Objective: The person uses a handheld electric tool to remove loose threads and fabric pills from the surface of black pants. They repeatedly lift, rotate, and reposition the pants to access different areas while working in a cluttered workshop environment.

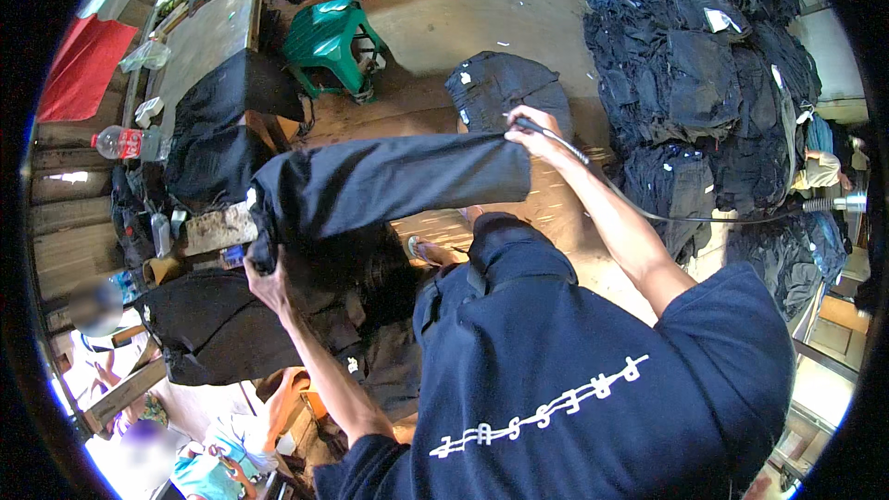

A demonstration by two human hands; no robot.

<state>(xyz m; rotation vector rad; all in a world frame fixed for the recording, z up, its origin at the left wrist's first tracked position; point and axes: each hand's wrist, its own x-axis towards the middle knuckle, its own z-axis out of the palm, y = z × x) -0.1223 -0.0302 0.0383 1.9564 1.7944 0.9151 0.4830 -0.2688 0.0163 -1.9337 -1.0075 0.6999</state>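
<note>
A pair of black trousers (398,181) is stretched crosswise in front of me, folded lengthwise. My left hand (267,280) grips its bunched left end, beside a pile of dark garments. At the other end, my right hand (539,134) closes on the corner of the cloth. That same hand also holds a slim dark tool (553,134) with a grey cable (681,219) running off to the right. The tool's exact kind cannot be made out. Below the stretched cloth, more black garments (231,319) lie at my left.
Folded dark trousers (509,88) lie on the floor ahead. A tall heap of dark clothing (685,65) fills the right. At the far left stand a green plastic stool (333,42), a worktable (208,46) and a plastic bottle (128,143). Other people sit at the lower left.
</note>
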